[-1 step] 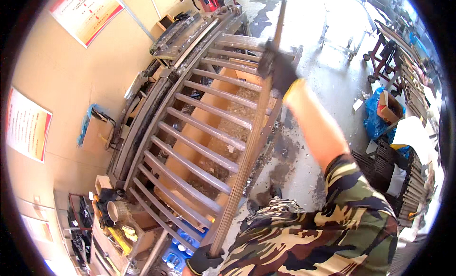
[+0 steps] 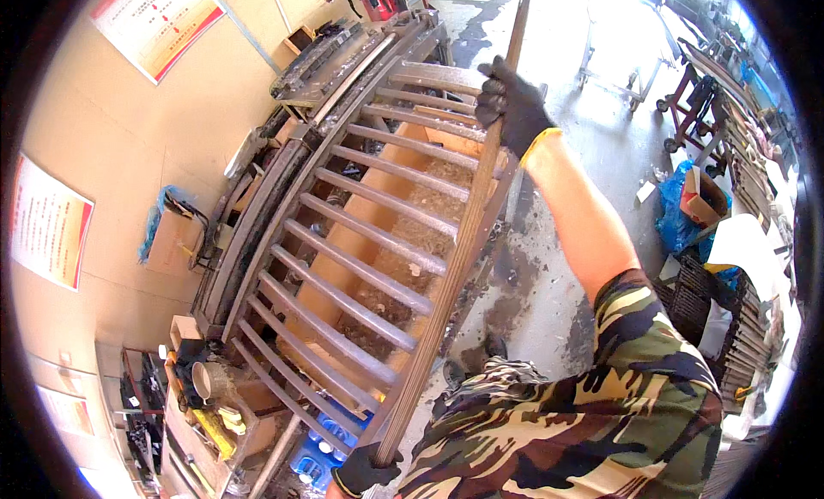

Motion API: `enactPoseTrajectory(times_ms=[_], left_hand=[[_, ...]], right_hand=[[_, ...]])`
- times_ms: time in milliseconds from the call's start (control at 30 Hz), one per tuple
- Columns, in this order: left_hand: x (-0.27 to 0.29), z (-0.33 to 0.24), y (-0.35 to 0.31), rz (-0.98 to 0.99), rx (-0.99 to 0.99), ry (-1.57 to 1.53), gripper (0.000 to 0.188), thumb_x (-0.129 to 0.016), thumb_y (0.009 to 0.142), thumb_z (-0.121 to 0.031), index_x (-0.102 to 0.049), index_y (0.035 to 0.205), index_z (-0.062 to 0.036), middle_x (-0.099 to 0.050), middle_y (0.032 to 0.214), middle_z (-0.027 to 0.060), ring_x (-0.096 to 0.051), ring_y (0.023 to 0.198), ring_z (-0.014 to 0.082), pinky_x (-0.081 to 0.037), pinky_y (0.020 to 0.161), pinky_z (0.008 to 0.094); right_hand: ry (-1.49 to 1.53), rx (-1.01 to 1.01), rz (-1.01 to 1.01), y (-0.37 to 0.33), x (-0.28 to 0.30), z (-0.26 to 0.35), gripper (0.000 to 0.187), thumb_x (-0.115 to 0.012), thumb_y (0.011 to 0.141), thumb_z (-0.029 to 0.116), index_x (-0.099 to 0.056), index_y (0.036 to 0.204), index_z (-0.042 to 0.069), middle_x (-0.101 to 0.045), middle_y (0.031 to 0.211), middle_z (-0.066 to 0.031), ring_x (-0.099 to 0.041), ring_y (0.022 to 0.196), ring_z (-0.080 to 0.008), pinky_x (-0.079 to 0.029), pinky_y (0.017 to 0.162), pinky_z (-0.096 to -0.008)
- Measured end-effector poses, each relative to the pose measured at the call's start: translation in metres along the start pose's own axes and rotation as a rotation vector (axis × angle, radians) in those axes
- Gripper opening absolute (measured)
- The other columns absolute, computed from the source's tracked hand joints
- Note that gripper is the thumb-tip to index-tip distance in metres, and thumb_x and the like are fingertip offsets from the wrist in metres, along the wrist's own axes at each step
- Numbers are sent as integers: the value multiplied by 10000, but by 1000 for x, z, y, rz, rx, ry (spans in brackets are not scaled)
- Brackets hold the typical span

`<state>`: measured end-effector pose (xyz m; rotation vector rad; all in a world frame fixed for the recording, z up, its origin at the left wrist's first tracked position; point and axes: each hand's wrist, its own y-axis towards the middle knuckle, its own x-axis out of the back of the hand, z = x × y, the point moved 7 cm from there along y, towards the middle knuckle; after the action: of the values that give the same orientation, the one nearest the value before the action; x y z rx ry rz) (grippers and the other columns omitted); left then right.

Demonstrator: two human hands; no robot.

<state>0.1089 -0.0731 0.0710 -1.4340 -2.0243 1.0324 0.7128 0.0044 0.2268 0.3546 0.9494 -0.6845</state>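
Lengthwise along the near edge of a slatted rack [image 2: 354, 217], I hold a long brown ribbed bar [image 2: 464, 241], or several thin strips lying together; I cannot tell which. My right hand [image 2: 513, 108], in a black glove with a yellow cuff, is closed around its far part, fingers curled over it. My left hand [image 2: 367, 471], also black-gloved, grips its near end at the bottom of the view; part of that hand is cut off by the edge. The bar slants away from me, up and to the right, its far end beyond my right hand.
Under the slats lies an open box of chips [image 2: 343, 246]. Blue-wrapped bottles [image 2: 318, 456] stand below the rack's near end. At left is a cluttered workbench [image 2: 249, 413]; at right, a carton in blue plastic [image 2: 702, 199], stacked brown profiles [image 2: 747, 353] and wheeled carts [image 2: 691, 126].
My right hand, smeared in the earlier frame, now shows clearly, slightly farther right. The far part of the bar has shifted a little right; my left hand has barely moved.
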Motion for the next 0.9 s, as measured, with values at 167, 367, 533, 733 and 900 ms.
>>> enactPoseTrajectory(times_ms=[167,367,533,733,900], left_hand=[[-36,-115,60,-227,-107,147,306,-756,770,-223,-628,970,-30,-621,740,20,-557,623,101,-460,563,274],[-50,-115,76,-538,-342,327,285,-737,738,-260,-622,849,-24,-611,636,82,-562,564,156,-451,534,323],[-53,-123,79,-611,-366,384,303,-734,716,-267,-616,831,-14,-610,642,115,-588,577,187,-452,539,363],[-57,-107,80,-483,-296,200,320,-747,730,-225,-576,876,3,-616,686,86,-612,613,165,-485,553,353],[-63,-135,64,-509,-410,415,269,-680,802,-219,-568,914,-1,-637,654,129,-655,579,177,-499,507,335]], right_hand=[[-136,87,-149,10,31,8,201,-574,926,279,-557,830,103,-416,611,28,-404,498,-104,-313,441,-259],[-832,-34,484,-100,54,-95,432,-634,876,223,-503,1254,60,-563,1149,-90,-572,1009,-168,-497,848,-312],[-343,-403,229,-167,88,-121,616,-789,732,206,-484,1251,74,-554,1159,-97,-577,1011,-206,-501,881,-375],[-1503,312,157,-173,21,-49,624,-853,632,297,-539,1110,48,-597,936,-72,-594,791,-157,-499,687,-303],[-1844,46,107,-176,14,-68,512,-745,720,513,-654,843,24,-646,678,-108,-622,581,-239,-494,560,-361]])
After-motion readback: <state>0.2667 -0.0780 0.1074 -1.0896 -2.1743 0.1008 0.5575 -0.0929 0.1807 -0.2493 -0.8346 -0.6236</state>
